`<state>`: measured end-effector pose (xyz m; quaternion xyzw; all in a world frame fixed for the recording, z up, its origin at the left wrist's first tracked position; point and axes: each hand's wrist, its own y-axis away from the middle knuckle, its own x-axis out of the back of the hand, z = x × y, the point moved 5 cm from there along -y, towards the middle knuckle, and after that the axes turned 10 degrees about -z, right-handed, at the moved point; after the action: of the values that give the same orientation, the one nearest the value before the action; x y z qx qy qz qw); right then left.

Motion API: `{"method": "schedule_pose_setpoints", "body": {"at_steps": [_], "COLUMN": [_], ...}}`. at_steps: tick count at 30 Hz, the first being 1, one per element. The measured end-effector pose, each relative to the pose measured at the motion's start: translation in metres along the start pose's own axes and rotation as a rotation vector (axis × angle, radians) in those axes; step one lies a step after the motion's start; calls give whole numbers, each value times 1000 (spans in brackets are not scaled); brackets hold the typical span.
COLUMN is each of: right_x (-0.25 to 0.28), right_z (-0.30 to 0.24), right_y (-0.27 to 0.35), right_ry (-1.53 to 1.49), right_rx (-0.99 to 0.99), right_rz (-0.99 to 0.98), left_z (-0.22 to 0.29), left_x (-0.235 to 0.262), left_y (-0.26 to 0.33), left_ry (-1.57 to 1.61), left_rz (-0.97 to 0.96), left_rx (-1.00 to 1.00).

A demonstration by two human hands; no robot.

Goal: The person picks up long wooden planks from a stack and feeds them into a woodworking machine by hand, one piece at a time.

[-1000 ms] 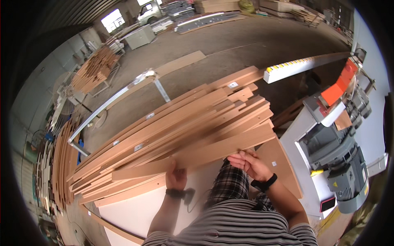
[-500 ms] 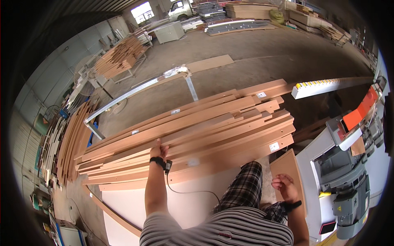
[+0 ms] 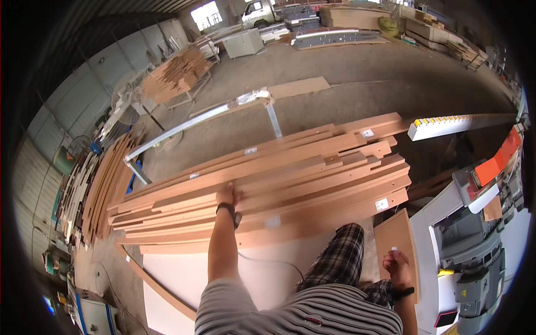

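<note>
Long reddish-brown wooden boards (image 3: 290,155) lie side by side in a layered stack before me, their ends uneven. My left hand (image 3: 228,196) reaches onto the middle of the stack, its fingers curled over the edge of one wooden board (image 3: 279,177); motion blurs both a little. A cable (image 3: 273,261) runs from near my left wrist toward my body. Off to the right, my right hand (image 3: 397,268) is raised with bent fingers, and a small white label (image 3: 394,249) shows at the fingertips. Similar white labels sit on several boards.
A white panel (image 3: 184,279) lies under the near side of the stack. Beyond it stands a metal frame (image 3: 184,125). Grey machinery (image 3: 474,262) with an orange part (image 3: 498,160) is at the right. More boards (image 3: 106,184) are stacked at the left.
The whole view has shifted slightly. My left hand stays on the boards, turned a little. My right hand has changed pose, and the white label now shows at its fingertips.
</note>
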<state>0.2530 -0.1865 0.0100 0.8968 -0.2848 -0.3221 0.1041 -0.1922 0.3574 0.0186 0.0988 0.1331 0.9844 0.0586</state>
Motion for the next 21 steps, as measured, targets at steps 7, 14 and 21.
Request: {"method": "schedule_pose_setpoints", "body": {"at_steps": [7,14,21], "right_x": [-63,-199,-190], "right_z": [-16,-71,-62], "right_y": [-10,21,35], "right_ry": [499,1087,1036], "right_rx": [196,553,521], "right_rz": [-198,-530,-412], "left_z": [60,128,125], "left_x": [-187,-373,-434], "left_y": [74,243,294], "left_ry": [-577,-895,-1009], "left_rz": [-130,-697,-806], "left_rx": [-824,-881,-1018]}}
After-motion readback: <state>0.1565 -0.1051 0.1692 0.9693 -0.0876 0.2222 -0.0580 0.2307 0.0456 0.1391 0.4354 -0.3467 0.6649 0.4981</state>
